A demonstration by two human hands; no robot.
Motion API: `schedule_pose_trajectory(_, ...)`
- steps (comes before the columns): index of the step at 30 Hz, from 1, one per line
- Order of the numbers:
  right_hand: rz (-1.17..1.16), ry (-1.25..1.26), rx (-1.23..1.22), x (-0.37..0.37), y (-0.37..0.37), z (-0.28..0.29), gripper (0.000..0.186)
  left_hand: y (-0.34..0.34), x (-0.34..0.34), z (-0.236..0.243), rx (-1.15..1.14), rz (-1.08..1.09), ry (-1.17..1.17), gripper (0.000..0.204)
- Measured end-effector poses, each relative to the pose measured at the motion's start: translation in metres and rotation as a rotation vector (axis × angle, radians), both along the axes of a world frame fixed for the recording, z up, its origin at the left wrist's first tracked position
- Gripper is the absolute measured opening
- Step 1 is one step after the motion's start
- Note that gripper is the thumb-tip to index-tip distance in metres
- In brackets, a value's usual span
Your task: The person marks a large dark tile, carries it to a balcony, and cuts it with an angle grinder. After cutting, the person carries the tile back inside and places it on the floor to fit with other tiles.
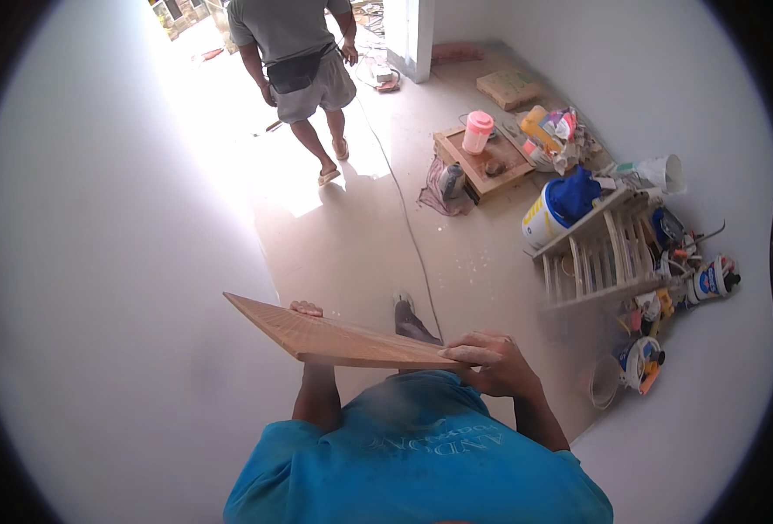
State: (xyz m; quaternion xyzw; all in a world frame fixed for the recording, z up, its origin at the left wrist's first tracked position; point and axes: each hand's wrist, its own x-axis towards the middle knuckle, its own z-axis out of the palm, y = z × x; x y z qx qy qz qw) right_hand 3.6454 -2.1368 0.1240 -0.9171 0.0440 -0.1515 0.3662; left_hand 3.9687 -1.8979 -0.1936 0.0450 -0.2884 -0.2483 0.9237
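A thin brown wooden board (338, 336) with faint lines across its face is held at chest height, seen at a low slant with one pointed corner toward the left. My left hand (306, 309) grips its far side; the fingertips curl over the edge and the board hides the palm. Around the board's right end my right hand (495, 362) is closed, with the fingers on top. Below and beyond the board, one dark shoe (411, 321) shows on the floor.
A person in grey (303, 65) walks toward the bright doorway. A cable (395, 175) crosses the floor. At right are a wooden box (500, 179) with a pink jug (478, 131), a folded ladder (596, 253) and several buckets (639, 362). White walls (81, 288) flank both sides.
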Motion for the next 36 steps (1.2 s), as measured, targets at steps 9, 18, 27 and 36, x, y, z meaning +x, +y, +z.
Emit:
schedule_pose_trajectory(9,0.516,0.005,0.009,0.344,-0.179,0.006,0.021,-0.040,0.225,-0.027,-0.026,0.105,0.130,0.020)
schedule_pose_trajectory(18,0.723,0.030,-0.037,0.645,-0.286,-0.042,0.022,-0.130,0.458,-0.076,-0.048,0.352,-0.037,0.025)
schedule_pose_trajectory(27,0.614,-0.075,-0.012,0.878,-0.408,-0.004,0.028,-0.276,0.713,-0.012,0.060,0.288,0.043,0.018)
schedule_pose_trajectory(36,0.795,-0.118,-0.040,1.133,-0.547,-0.042,0.018,-0.413,0.893,-0.042,0.127,0.637,-0.032,0.020)
